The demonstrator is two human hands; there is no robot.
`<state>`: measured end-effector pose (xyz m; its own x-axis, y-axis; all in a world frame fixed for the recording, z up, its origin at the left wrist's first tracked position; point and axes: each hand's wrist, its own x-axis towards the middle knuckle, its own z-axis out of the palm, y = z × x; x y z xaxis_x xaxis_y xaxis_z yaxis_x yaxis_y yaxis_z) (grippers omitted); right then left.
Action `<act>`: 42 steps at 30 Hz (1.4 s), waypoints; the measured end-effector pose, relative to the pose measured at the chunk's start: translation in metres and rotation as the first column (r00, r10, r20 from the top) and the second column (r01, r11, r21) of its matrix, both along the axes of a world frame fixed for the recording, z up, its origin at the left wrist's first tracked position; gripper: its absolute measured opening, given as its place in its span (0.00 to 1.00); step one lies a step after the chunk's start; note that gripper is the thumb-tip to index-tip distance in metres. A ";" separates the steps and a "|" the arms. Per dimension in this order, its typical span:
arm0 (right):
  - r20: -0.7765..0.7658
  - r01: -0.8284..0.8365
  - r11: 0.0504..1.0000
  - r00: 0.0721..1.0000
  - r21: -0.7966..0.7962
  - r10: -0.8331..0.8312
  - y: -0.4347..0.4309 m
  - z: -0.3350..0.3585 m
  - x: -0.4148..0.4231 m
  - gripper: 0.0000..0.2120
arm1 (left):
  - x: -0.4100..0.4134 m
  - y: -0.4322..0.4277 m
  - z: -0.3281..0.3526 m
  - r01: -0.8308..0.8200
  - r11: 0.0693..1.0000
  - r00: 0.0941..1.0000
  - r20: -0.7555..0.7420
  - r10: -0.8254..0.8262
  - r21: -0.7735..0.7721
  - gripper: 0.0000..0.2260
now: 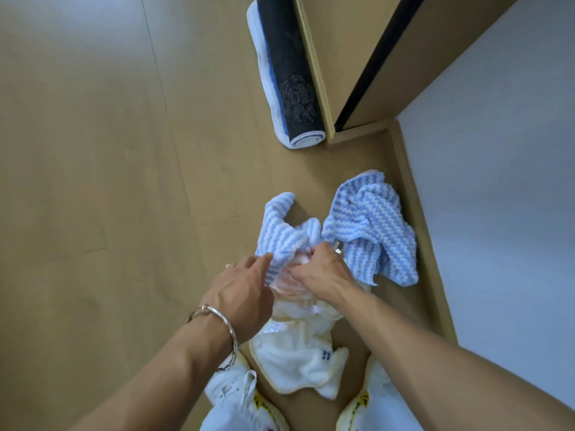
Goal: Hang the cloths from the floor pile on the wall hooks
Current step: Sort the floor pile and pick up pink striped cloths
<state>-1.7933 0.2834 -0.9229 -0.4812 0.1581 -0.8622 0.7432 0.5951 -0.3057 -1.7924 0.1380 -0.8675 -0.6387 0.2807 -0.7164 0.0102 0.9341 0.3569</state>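
A pile of cloths lies on the wooden floor by the wall. One blue-and-white striped cloth [370, 228] is crumpled at the right, against the baseboard. A second blue-and-white striped cloth [284, 231] lies to its left. My right hand [320, 269] pinches the near edge of this second cloth with curled fingers. My left hand [245, 290] reaches in beside it, fingers extended and touching the same cloth. A white cloth with yellow trim [295, 353] lies below my hands, between my shoes. No wall hooks are in view.
A rolled dark mat with a blue-and-white underside [289, 76] lies on the floor against a wooden cabinet [348, 57]. The pale wall [497, 150] and its baseboard [417, 219] run along the right. Bare wooden floor [109, 181] spreads to the left.
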 end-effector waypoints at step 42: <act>-0.462 -0.552 0.828 0.711 0.100 0.530 0.068 0.951 -0.090 0.18 | -0.120 0.026 0.854 -0.191 0.644 0.851 -0.202 0.485 0.741 0.08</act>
<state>-1.8830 0.3516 0.0283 -0.8052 -0.2827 -0.5213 0.0670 0.8301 -0.5536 -1.9125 0.1639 -0.0134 -0.9478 0.2946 -0.1220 0.0047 0.3953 0.9185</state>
